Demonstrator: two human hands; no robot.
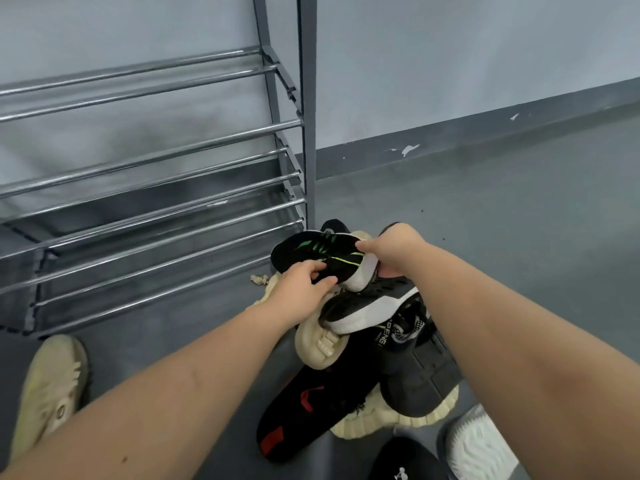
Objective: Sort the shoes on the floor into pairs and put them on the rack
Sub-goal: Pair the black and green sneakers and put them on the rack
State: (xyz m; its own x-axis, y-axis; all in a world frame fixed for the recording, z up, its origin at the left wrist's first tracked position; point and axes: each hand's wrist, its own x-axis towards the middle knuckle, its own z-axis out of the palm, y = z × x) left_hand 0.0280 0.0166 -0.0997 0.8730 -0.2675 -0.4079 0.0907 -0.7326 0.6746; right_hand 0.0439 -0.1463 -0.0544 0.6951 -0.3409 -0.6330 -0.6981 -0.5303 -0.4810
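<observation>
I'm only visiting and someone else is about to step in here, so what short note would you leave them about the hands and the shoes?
Left hand and right hand both grip one black knit sneaker with green stripes, atop the mixed pile of shoes on the grey floor.
The chrome-bar shoe rack shows no shoes in view.
A beige sneaker lies apart, left.
Done: no pair racked yet.
Left: match all pairs, rack them.

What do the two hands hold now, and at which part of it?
Both grip the black shoe with green stripes: the left hand pinches its upper near the opening, and the right hand holds its white-soled heel end.
</observation>
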